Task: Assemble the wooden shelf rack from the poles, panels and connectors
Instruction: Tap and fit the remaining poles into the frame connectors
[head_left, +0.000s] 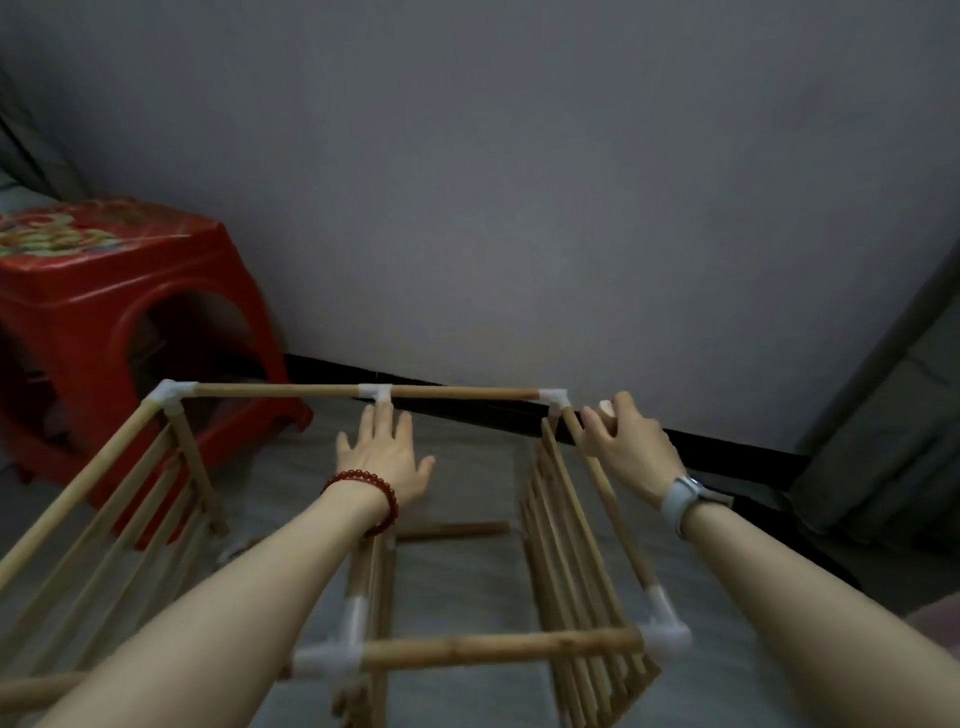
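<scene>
The wooden rack (452, 647) stands before me as a frame of pale poles joined by white plastic connectors. Its far top pole (280, 390) runs between a left corner connector (169, 397), a middle tee connector (378, 393) and a right corner connector (555, 400). My left hand (382, 460), with a red bead bracelet, reaches flat with straight fingers toward the tee connector, fingertips just below it. My right hand (626, 441), with a white watch, rests with curled fingers on the right top pole (605, 488) near the corner and holds a small white piece (605, 406). Slatted panels (576, 587) hang inside.
A red plastic stool (109, 312) stands at the left, close to the rack's far left corner. A grey wall with a black skirting (467, 410) runs behind. Grey fabric (893, 431) hangs at the right. A loose pole (452, 530) lies on the grey floor inside the frame.
</scene>
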